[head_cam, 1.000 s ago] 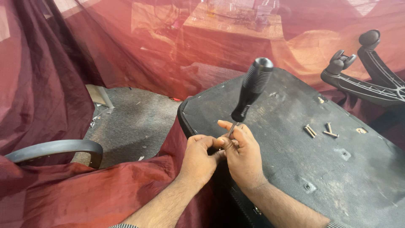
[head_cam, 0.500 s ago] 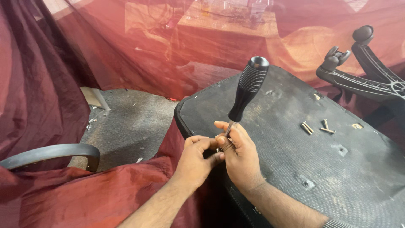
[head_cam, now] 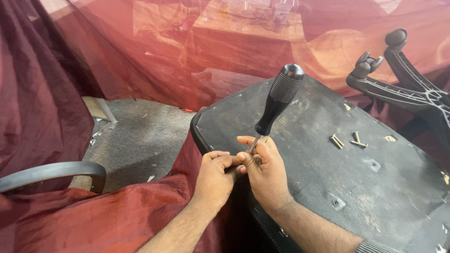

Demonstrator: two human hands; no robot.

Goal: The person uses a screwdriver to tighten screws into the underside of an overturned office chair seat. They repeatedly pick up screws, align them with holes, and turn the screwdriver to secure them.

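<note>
At the centre of the frame, two bare hands meet at the near edge of a black seat base (head_cam: pixel 328 187). The right hand (head_cam: pixel 265 175) pinches the thin shank of a screwdriver (head_cam: pixel 279 98), whose black handle rises tilted towards the upper right. The left hand (head_cam: pixel 215 175) is curled, fingertips pressed against the right hand's fingers; what it grips is hidden. Loose screws (head_cam: pixel 347 139) lie right of centre. Red cloth (head_cam: pixel 93 215) fills the lower left.

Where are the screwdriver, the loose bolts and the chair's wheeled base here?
screwdriver (head_cam: pixel 280 98), head view, on the ribbed black handle.
loose bolts (head_cam: pixel 336 141), head view, on the left pair lying on the black seat underside.
wheeled base (head_cam: pixel 398 91), head view, on one black arm of it.
</note>
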